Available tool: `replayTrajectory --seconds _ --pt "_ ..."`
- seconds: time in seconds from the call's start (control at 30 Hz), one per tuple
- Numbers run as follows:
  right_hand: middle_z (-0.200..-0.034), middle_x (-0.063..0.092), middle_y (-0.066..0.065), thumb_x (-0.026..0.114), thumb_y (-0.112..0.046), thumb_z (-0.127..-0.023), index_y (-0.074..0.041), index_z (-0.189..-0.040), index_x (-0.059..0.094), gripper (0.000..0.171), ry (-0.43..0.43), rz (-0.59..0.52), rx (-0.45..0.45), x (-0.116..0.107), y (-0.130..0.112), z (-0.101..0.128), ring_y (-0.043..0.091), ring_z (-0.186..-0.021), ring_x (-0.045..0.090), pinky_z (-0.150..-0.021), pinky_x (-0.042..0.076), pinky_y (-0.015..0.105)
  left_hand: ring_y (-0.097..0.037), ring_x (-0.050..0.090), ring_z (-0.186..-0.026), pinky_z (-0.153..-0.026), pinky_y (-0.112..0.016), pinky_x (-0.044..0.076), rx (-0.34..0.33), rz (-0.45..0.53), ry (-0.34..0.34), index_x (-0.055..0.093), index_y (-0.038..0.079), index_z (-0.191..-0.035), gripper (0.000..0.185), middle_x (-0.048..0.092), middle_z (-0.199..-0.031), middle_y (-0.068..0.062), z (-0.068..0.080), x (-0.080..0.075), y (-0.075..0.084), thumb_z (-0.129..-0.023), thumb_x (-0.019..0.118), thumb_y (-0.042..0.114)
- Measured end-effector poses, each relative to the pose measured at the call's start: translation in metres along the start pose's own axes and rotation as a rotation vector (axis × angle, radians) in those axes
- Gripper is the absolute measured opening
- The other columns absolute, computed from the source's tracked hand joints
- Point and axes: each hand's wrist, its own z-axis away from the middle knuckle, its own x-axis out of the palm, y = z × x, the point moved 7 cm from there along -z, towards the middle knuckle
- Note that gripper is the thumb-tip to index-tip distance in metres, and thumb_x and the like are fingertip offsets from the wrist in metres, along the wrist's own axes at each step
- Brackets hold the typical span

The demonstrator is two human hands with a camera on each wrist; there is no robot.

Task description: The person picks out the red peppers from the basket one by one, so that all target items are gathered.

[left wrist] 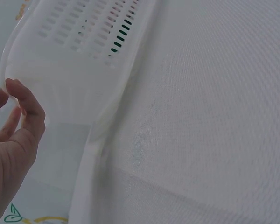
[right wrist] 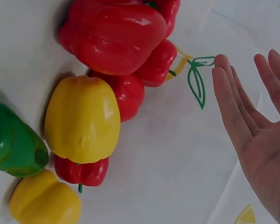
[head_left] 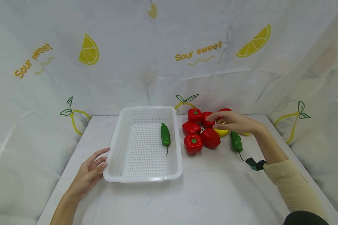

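Observation:
A white perforated basket (head_left: 143, 179) stands on the table with one long green pepper (head_left: 165, 134) inside, near its right wall. My left hand (head_left: 87, 176) touches the basket's left rim with loosely bent, spread fingers. Over the far right group of peppers hovers my right hand (head_left: 232, 122), its fingers extended and nothing held. Below and around it lie several red peppers, among them a front one (head_left: 193, 144), and a yellow pepper (right wrist: 82, 120), partly covered by the hand in the head view. A second green pepper (head_left: 236, 142) lies to the right of the group.
Another yellow pepper (right wrist: 45, 199) lies beside the green one in the right wrist view. A white curtain (head_left: 129, 62) printed with lemons hangs behind the table (head_left: 202, 193). A dark strap end (head_left: 255, 164) hangs by the right wrist.

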Motion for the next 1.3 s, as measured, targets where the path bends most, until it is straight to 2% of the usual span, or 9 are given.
replayTrajectory --seconds 0.23,0.33,0.57,0.63,0.8,1.0,1.3 --pt "-0.129 0.059 -0.008 0.064 -0.034 -0.092 -0.032 -0.126 0.057 0.034 -0.02 0.001 0.0 0.005 -0.015 -0.017 0.018 -0.116 0.057 -0.088 0.056 0.027 -0.014 0.064 -0.108 -0.083 -0.032 0.059 0.007 0.003 0.001 0.022 0.009 -0.152 0.057 0.058 -0.123 -0.006 0.0 0.0 -0.001 -0.1 0.042 -0.002" --pt "-0.129 0.06 -0.006 0.064 -0.032 -0.092 -0.031 -0.125 0.058 0.033 -0.022 -0.019 -0.033 0.006 -0.025 -0.024 0.02 -0.116 0.058 -0.089 0.057 0.027 -0.014 0.063 -0.109 -0.084 -0.032 0.059 0.012 0.003 -0.003 0.022 0.009 -0.152 0.057 0.058 -0.124 -0.007 0.0 0.0 -0.001 -0.1 0.042 -0.002" --pt "-0.122 0.062 -0.005 0.065 -0.025 -0.092 -0.029 -0.124 0.058 0.033 -0.028 -0.057 -0.133 0.011 -0.05 -0.041 0.021 -0.095 0.066 -0.079 0.059 0.03 -0.013 0.063 -0.109 -0.085 -0.032 0.059 -0.002 -0.008 0.003 0.022 0.01 -0.152 0.057 0.058 -0.123 -0.006 -0.001 -0.001 -0.002 -0.1 0.042 -0.001" --pt "-0.121 0.062 -0.006 0.065 -0.025 -0.092 -0.03 -0.124 0.059 0.033 -0.022 -0.037 -0.153 0.015 -0.054 -0.047 0.02 -0.096 0.065 -0.078 0.059 0.029 -0.013 0.063 -0.109 -0.085 -0.032 0.059 -0.004 -0.01 0.007 0.023 0.01 -0.152 0.057 0.058 -0.123 -0.006 -0.001 -0.002 -0.003 -0.1 0.043 0.0" --pt "-0.124 0.062 -0.006 0.067 -0.024 -0.091 -0.029 -0.126 0.058 0.037 -0.036 -0.037 -0.183 0.028 -0.06 -0.065 0.017 -0.107 0.065 -0.084 0.059 0.027 -0.014 0.062 -0.109 -0.085 -0.031 0.059 -0.014 -0.006 0.015 0.023 0.01 -0.152 0.057 0.057 -0.124 -0.006 -0.001 -0.002 -0.003 -0.1 0.043 0.0" --pt "-0.13 0.061 0.002 0.066 -0.021 -0.091 -0.024 -0.128 0.057 0.038 -0.106 -0.12 -0.197 0.045 -0.07 -0.086 0.02 -0.113 0.066 -0.092 0.057 0.029 -0.013 0.062 -0.109 -0.085 -0.031 0.059 -0.036 -0.014 0.031 0.023 0.012 -0.153 0.058 0.057 -0.123 -0.005 0.0 -0.002 -0.004 -0.1 0.044 0.002" --pt "-0.128 0.059 -0.008 0.065 -0.022 -0.092 -0.031 -0.128 0.056 0.038 -0.192 -0.105 -0.186 0.065 -0.082 -0.113 0.017 -0.115 0.064 -0.096 0.055 0.031 -0.012 0.063 -0.109 -0.086 -0.032 0.059 -0.041 -0.033 0.04 0.023 0.013 -0.153 0.057 0.057 -0.124 -0.004 0.0 -0.003 -0.005 -0.1 0.045 0.004"
